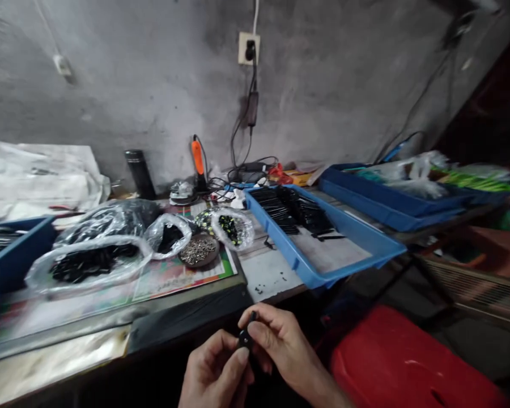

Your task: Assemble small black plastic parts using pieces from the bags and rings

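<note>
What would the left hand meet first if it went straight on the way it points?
Beyond the small black part that it pinches, the left hand would likely meet the right hand, which holds the same part; exact depth is hard to judge.

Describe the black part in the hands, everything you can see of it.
The black part is small and dark, perhaps plastic, with a slight sheen. A narrow end points up between the right hand's thumb and finger; below it is a wider, rounded section with a small pale spot. The left hand pinches it lower down. It appears just in front of the table. Fingers hide the rest.
</note>
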